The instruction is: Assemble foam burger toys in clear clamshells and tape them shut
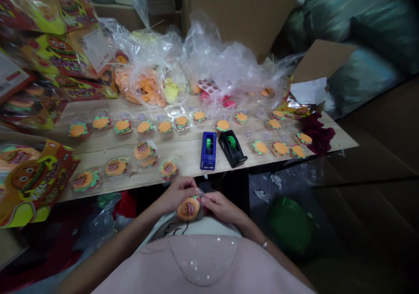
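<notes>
Close to my lap, below the table's front edge, I hold a toy burger in a clear plastic case (189,208). My left hand (181,192) is closed on its upper left side. On the right edge of the same case, the thumb and fingers of my right hand (218,203) pinch. A printed label shows on the burger's orange top. Just beyond my hands stand a blue tape dispenser (208,151) and a black tape dispenser (232,148), each with a green roll. To the left, a labelled cased burger (168,169) lies near the edge.
Several cased burgers line the wooden table (183,148). Behind them lie clear bags (144,82) of orange, yellow and pink pieces. Printed display boxes (39,176) are stacked at left. A dark red cloth (317,133) and an open carton (322,60) are at right.
</notes>
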{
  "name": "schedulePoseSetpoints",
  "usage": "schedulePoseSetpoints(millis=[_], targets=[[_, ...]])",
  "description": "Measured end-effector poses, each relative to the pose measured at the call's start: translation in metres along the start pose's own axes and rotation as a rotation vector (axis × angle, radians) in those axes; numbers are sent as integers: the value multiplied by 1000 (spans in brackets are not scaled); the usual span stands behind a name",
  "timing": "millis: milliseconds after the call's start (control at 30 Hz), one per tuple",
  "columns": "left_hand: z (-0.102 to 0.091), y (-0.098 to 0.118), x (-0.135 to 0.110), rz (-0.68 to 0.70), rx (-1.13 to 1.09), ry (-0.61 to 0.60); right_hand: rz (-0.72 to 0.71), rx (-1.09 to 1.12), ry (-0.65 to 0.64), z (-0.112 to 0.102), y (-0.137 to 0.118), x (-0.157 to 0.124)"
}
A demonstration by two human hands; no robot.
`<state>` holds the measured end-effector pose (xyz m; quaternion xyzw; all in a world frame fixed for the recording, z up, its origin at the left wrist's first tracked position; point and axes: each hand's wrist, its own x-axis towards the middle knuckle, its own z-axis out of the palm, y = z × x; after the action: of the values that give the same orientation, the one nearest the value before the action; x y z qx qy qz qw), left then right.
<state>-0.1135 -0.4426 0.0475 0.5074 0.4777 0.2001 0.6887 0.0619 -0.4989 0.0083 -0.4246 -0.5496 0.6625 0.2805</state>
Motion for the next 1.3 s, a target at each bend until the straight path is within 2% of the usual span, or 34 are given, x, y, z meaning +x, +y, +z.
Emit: schedulePoseSetpoints(millis=[133, 233, 267, 333, 400, 433, 500, 567, 667, 733, 833, 900, 1033, 1200, 1300], targets=[[3, -9, -1, -14, -116, 44, 3, 17, -20, -3, 5, -7], [4, -14, -1, -7, -154, 94, -37, -76, -95, -7, 3, -13], [5, -14, 0, -4, -151, 101, -62, -122, -68, -8, 2, -13], [7, -14, 2, 4, -117, 87, -97, -136, 97, -9, -1, -11], [9, -13, 3, 27, -80, 70, -92, -24, 272, -8, -3, -4], [11, -12, 3, 42, -66, 77, -80, 47, 314, -7, -3, -1], [13, -11, -1, 72, -75, 114, -69, 135, 317, -4, -2, 4], [14, -13, -9, 52, -180, 102, -70, 150, 322, -4, -1, 5], [15, -21, -23, -89, -448, 54, -66, 166, 335, -7, 0, 1], [16, -28, -30, -143, -538, 94, -63, 181, 281, -9, -3, -1], [19, -34, -35, -95, -517, 153, -44, 192, 195, -9, -9, -3], [21, -36, -35, -61, -536, 152, -32, 199, 226, -7, -9, -3], [22, -39, -25, -100, -642, 205, -27, 240, 366, -7, 3, 4], [21, -49, 5, -152, -723, 342, 51, 358, 351, -14, 27, 27], [21, -58, 22, -210, -818, 388, 76, 416, 439, -11, 41, 41]])
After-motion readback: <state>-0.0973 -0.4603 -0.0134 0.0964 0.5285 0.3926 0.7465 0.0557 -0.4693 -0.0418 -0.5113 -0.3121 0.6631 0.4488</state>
